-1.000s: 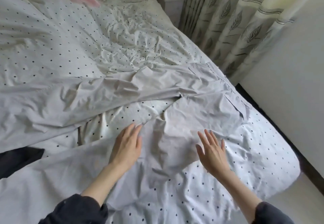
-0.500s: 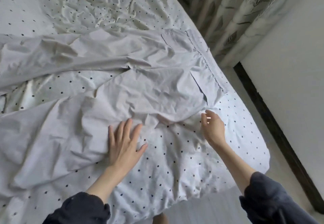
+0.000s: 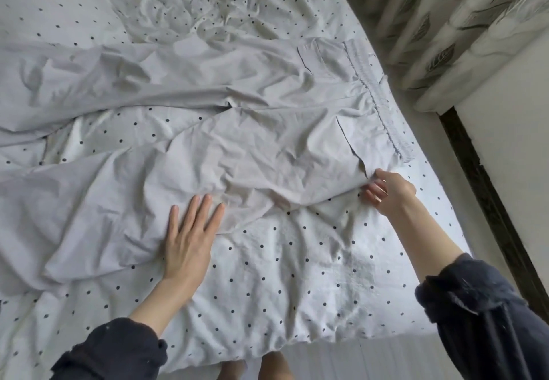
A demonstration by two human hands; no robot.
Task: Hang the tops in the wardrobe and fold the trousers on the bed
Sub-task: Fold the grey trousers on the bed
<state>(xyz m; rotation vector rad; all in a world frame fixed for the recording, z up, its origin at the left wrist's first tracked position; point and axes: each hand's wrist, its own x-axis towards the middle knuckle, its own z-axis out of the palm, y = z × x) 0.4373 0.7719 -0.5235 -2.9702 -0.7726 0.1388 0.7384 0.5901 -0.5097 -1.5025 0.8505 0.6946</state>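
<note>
Pale grey crumpled cotton trousers (image 3: 252, 130) are spread on the white polka-dot bed (image 3: 297, 275). The near leg is pressed by the flat left hand (image 3: 190, 237); the hip edge is pinched by the right hand (image 3: 386, 191). Folding is judged next, leg onto leg.

The trousers (image 3: 252, 147) are thin, matt grey cloth, heavily creased, lying on a bed (image 3: 282, 275) covered in wrinkled white dotted cotton-like cloth beside patterned fabric curtains (image 3: 445, 31).
</note>
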